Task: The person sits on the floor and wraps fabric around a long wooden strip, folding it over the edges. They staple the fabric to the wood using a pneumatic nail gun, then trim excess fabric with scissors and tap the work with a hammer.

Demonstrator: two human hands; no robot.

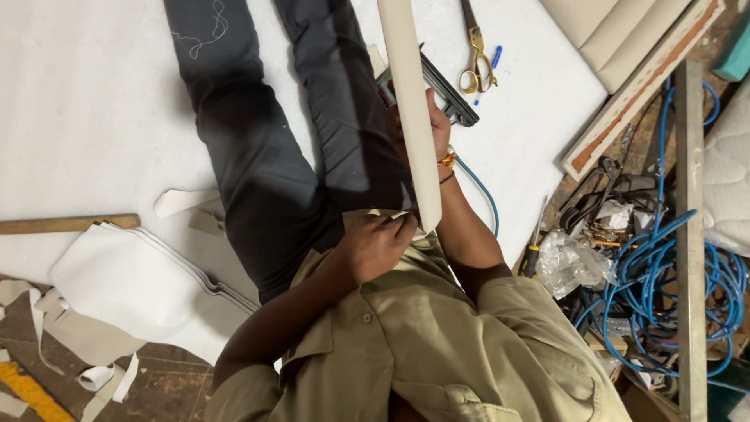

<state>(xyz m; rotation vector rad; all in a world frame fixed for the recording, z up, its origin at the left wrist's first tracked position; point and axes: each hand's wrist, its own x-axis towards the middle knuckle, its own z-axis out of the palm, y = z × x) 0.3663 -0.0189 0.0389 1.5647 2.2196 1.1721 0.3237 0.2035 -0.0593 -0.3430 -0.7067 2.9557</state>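
Observation:
A long beige upholstered strip (410, 101) runs from the top of the view down to my lap. My left hand (376, 244) pinches the loose fabric at its lower end, fingers closed on the cloth. My right hand (434, 129), a bracelet at its wrist, is partly hidden behind the strip and grips a black air stapler (451, 100) pressed against the strip's side. A blue hose (483, 191) leads away from the stapler. My legs in dark trousers (266, 156) stretch out over a white sheet (86, 101).
Gold-handled scissors (476, 62) and a blue pen (495, 56) lie on the sheet beyond the stapler. A padded beige panel (625, 47) sits at top right. Coiled blue hose (672, 297), a screwdriver (531, 258) and a plastic bag (574, 262) clutter the right. Cut white pieces (141, 289) and a wooden stick (66, 224) lie left.

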